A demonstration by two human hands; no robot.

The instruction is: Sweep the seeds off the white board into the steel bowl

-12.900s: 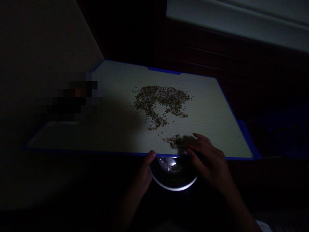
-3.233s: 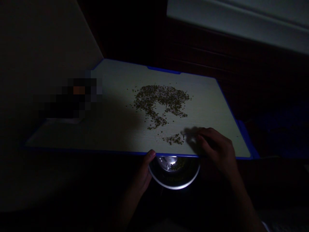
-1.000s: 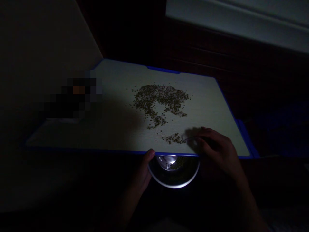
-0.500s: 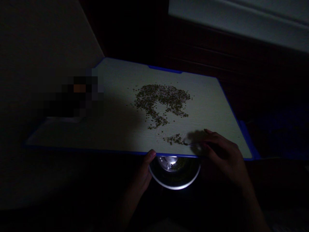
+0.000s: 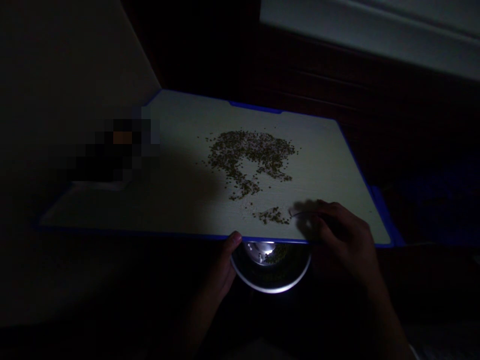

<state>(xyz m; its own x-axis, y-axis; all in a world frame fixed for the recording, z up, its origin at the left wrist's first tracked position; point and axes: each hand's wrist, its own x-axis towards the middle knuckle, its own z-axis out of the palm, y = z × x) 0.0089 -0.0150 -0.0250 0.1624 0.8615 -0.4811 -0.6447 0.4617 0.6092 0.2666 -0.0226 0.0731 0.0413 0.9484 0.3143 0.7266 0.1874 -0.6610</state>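
Note:
Small dark green grains like mung beans (image 5: 251, 147) lie in an arch-shaped spread on a pale, blue-edged board (image 5: 176, 175). A smaller cluster of beans (image 5: 273, 216) sits close to the near edge. My right hand (image 5: 347, 232) pinches a thin, slender tool (image 5: 298, 214), its tip just right of that cluster; its kind is too dark to make out. Below the near edge is a shiny metal bowl (image 5: 275, 290) with beans inside, partly hidden by the board. My left hand (image 5: 227, 260) closes on the bowl's left side, thumb up against the board's edge.
A pixelated dark object (image 5: 108, 155) covers part of the board's left side. Behind the board is dark wooden panelling (image 5: 318, 85), with a pale ledge (image 5: 367, 30) at upper right. Something blue (image 5: 438, 200) shows dimly at the right. The whole scene is very dark.
The tool's tip in my right hand has lifted and moved slightly away from the near cluster. My left hand and the bowl stay where they were.

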